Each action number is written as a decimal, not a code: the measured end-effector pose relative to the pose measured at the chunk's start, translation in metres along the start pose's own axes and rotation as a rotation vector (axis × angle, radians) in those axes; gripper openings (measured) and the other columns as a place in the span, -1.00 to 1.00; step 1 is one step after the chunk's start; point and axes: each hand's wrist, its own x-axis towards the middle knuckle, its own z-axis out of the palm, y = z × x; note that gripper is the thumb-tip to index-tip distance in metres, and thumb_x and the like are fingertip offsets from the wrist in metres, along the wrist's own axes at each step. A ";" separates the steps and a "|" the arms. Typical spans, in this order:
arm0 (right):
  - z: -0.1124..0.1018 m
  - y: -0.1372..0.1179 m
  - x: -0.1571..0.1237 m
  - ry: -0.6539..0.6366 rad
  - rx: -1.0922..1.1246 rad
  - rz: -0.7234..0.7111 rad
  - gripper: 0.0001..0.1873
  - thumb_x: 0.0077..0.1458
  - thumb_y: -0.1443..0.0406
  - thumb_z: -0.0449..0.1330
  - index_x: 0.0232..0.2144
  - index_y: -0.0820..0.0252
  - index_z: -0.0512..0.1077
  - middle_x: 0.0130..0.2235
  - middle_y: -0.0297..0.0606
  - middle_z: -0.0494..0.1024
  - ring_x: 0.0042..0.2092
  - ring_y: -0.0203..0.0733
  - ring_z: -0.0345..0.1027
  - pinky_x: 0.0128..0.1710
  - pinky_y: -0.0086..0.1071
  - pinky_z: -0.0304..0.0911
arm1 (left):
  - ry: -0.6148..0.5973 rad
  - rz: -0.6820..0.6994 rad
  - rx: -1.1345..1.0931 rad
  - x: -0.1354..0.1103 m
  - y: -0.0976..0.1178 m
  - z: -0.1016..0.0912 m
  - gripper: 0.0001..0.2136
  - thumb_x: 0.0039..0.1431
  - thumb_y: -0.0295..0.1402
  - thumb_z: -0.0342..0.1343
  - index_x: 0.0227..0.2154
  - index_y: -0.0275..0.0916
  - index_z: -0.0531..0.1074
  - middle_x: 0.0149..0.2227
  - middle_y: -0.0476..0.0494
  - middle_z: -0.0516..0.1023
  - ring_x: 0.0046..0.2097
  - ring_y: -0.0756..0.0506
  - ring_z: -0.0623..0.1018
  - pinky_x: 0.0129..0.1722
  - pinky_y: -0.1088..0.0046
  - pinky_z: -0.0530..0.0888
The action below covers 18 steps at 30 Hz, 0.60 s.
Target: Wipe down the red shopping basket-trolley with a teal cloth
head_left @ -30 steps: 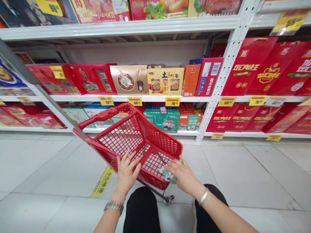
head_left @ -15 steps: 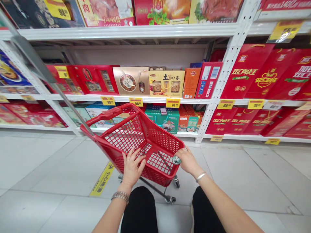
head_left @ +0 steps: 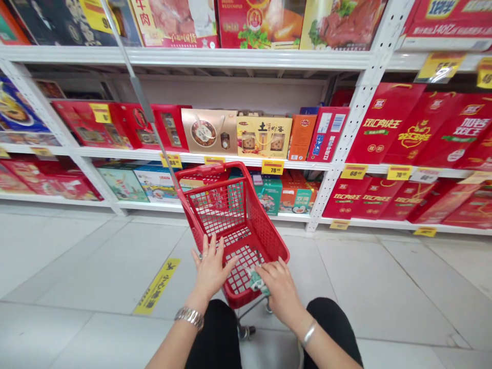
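A red plastic shopping trolley basket (head_left: 234,220) on small wheels stands in front of my knees in a shop aisle. My left hand (head_left: 210,269) lies flat on the basket's near left rim, fingers spread. My right hand (head_left: 280,289) presses a crumpled pale green and white cloth (head_left: 254,279) against the basket's near rim, fingers closed over it. The basket's long grey pull handle (head_left: 134,87) slants up to the upper left. Nothing shows inside the basket besides the cloth.
White shelving (head_left: 238,159) full of red and gold gift boxes with yellow price tags runs across the back. The floor has pale tiles with a yellow floor sticker (head_left: 157,287) to the left. My dark trouser legs (head_left: 215,338) fill the bottom edge.
The basket has turned so its end faces me and its handle now stands more upright. My right hand came back from the right rim corner to the near rim with the cloth.
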 end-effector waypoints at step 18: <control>-0.019 0.031 -0.004 0.016 -0.112 -0.090 -0.20 -0.10 0.64 0.01 0.15 0.02 0.43 0.13 -0.21 0.55 0.17 -0.05 0.28 0.35 0.11 -0.16 | 0.011 0.205 -0.178 -0.037 0.000 0.009 -0.03 -0.01 0.07 0.30 0.37 -0.28 0.06 0.40 -0.53 0.15 0.44 -0.44 0.05 0.32 -0.41 -0.09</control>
